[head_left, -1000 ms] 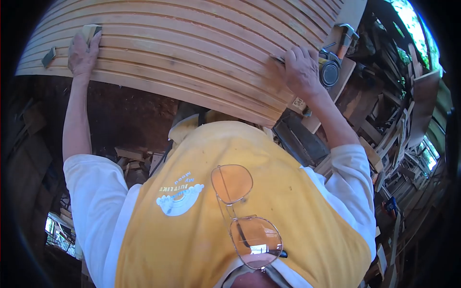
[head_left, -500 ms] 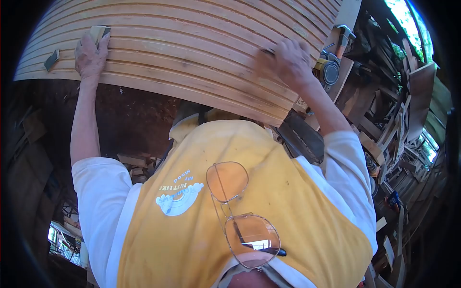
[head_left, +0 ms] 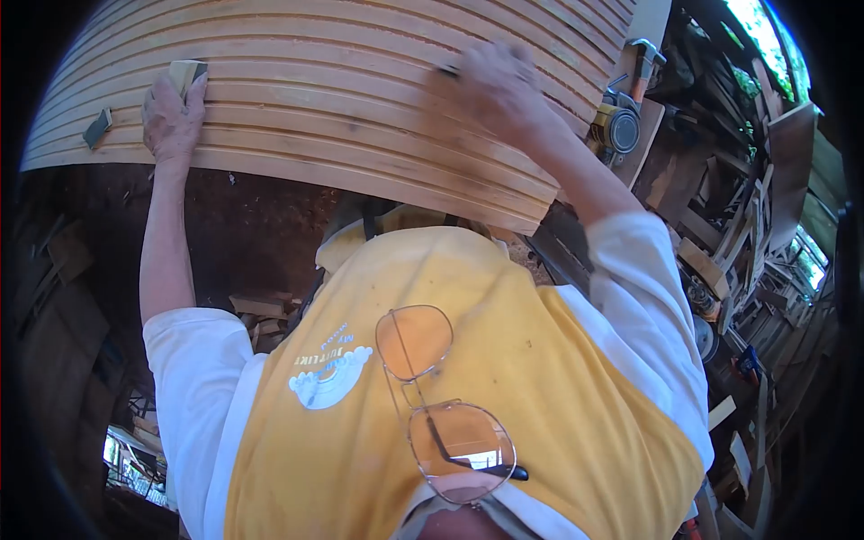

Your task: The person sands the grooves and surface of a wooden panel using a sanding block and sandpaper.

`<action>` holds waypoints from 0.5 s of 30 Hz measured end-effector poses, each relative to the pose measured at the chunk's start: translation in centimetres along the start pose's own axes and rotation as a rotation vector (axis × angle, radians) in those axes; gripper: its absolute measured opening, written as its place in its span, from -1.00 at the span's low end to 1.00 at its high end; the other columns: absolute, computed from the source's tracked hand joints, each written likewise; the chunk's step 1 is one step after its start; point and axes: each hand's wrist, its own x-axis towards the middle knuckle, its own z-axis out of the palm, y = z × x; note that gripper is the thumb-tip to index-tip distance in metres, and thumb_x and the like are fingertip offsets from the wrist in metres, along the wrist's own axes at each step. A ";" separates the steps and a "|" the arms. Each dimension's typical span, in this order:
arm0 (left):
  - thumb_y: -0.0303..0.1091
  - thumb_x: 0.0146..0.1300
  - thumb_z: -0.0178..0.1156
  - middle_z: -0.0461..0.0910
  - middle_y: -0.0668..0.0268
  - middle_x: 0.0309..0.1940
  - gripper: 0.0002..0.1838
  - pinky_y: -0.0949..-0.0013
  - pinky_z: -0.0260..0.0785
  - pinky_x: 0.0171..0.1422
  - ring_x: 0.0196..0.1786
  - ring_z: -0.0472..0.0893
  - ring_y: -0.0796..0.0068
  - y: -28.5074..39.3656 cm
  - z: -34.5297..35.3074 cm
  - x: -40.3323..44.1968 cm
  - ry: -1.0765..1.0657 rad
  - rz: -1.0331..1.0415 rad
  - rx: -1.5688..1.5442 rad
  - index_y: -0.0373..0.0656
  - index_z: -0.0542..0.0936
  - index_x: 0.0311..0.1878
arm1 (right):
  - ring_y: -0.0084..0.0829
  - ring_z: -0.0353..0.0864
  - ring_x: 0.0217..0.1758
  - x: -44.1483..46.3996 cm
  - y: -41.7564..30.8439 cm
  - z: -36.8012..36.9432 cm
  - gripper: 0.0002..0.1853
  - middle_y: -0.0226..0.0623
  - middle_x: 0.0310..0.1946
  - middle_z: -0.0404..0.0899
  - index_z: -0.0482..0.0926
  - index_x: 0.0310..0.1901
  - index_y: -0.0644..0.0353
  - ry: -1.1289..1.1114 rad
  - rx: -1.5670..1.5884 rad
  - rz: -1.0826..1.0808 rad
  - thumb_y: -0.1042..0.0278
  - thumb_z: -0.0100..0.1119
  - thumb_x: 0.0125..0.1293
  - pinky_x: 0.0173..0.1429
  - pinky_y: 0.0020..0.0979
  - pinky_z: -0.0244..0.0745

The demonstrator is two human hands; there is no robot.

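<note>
A wide wooden panel (head_left: 360, 99) with long parallel grooves lies in front of me. My left hand (head_left: 173, 119) rests on it at the left, fingers closed around a small wooden block (head_left: 186, 74). Beside that hand lies a small dark, bent piece (head_left: 97, 129), perhaps sandpaper. On the right part of the panel, my right hand (head_left: 495, 79) is blurred by motion. Its fingers look curled, and a dark edge sticks out past them; what it belongs to is too smeared to make out.
A hammer (head_left: 643, 72) and a round-ended yellow and black tool (head_left: 619, 130) sit off the panel's right edge. Scrap boards (head_left: 711, 225) are piled along the right. Wood offcuts (head_left: 259, 306) lie on the ground below the panel.
My right hand has moved left and slightly away from me across the grooves. My left hand keeps its hold on the block; the whole view has shifted slightly.
</note>
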 end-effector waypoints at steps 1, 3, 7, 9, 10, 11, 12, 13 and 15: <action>0.28 0.33 0.28 0.62 -0.13 -0.06 -0.34 -0.19 0.46 0.14 0.06 0.61 -0.26 0.0 -0.1 -0.1 -0.010 -0.006 -0.001 -0.25 0.51 0.00 | -0.17 0.62 -0.07 -3.0 1.4 -0.2 -0.85 -0.22 -0.23 0.60 0.54 -0.20 0.10 0.043 0.008 0.022 0.43 0.22 0.19 0.12 0.00 0.34; 0.26 0.33 0.29 0.61 -0.14 -0.04 -0.34 -0.19 0.45 0.15 0.06 0.61 -0.26 0.3 -0.3 -0.3 0.022 -0.017 -0.010 -0.25 0.51 0.02 | -0.18 0.61 -0.09 -2.3 1.8 0.5 -0.85 -0.23 -0.24 0.59 0.54 -0.21 0.09 0.090 0.042 0.009 0.43 0.23 0.17 0.12 -0.02 0.34; 0.26 0.33 0.30 0.60 -0.14 0.00 -0.32 -0.18 0.46 0.16 0.09 0.61 -0.25 0.0 -0.1 -0.2 -0.022 -0.018 0.012 -0.26 0.52 0.08 | -0.17 0.60 -0.15 10.5 -7.0 2.1 -0.88 -0.22 -0.30 0.60 0.55 -0.21 0.08 0.101 0.099 -0.030 0.41 0.16 0.20 0.05 -0.03 0.30; 0.26 0.33 0.30 0.61 -0.13 -0.01 -0.31 -0.18 0.46 0.16 0.09 0.61 -0.24 -0.7 0.3 -0.2 -0.037 -0.014 0.020 -0.26 0.52 0.10 | -0.12 0.65 -0.01 17.1 -11.3 3.3 -0.84 -0.10 -0.23 0.66 0.63 -0.19 0.11 0.288 0.221 -0.030 0.34 0.20 0.19 0.07 -0.05 0.44; 0.27 0.33 0.30 0.61 -0.13 -0.01 -0.31 -0.18 0.46 0.16 0.09 0.61 -0.24 -0.8 0.5 0.0 -0.049 -0.003 0.020 -0.26 0.52 0.11 | -0.12 0.64 -0.03 17.7 -11.3 4.1 -0.85 -0.10 -0.24 0.65 0.62 -0.21 0.11 0.276 0.212 -0.037 0.34 0.21 0.19 0.07 -0.04 0.43; 0.27 0.33 0.30 0.62 -0.13 -0.01 -0.30 -0.18 0.47 0.16 0.09 0.61 -0.24 -0.7 0.6 0.1 -0.032 0.008 0.014 -0.26 0.52 0.11 | -0.12 0.63 -0.05 17.8 -10.9 4.8 -0.86 -0.10 -0.25 0.64 0.61 -0.22 0.12 0.260 0.200 -0.039 0.33 0.21 0.19 0.08 -0.04 0.42; 0.27 0.34 0.30 0.62 -0.13 -0.01 -0.30 -0.18 0.47 0.15 0.09 0.61 -0.24 -0.6 0.5 -0.1 -0.021 0.018 0.005 -0.26 0.52 0.11 | -0.13 0.62 -0.07 17.0 -10.6 5.0 -0.87 -0.10 -0.26 0.63 0.60 -0.23 0.12 0.237 0.190 -0.040 0.33 0.21 0.20 0.09 -0.03 0.41; 0.27 0.34 0.30 0.63 -0.14 -0.01 -0.30 -0.18 0.47 0.15 0.09 0.61 -0.24 -0.5 0.3 -0.2 -0.006 0.023 -0.003 -0.26 0.52 0.12 | -0.13 0.61 -0.12 13.8 -9.0 3.5 -0.89 -0.16 -0.30 0.62 0.58 -0.23 0.11 0.127 0.112 -0.050 0.37 0.17 0.22 0.05 -0.02 0.37; 0.27 0.34 0.29 0.64 -0.14 -0.02 -0.30 -0.18 0.47 0.14 0.09 0.61 -0.24 -0.2 0.2 -0.1 0.012 0.030 -0.014 -0.27 0.52 0.12 | -0.11 0.61 -0.13 5.9 -3.6 0.8 -0.89 -0.20 -0.31 0.61 0.58 -0.22 0.11 -0.008 0.072 -0.010 0.31 0.16 0.28 0.07 -0.01 0.35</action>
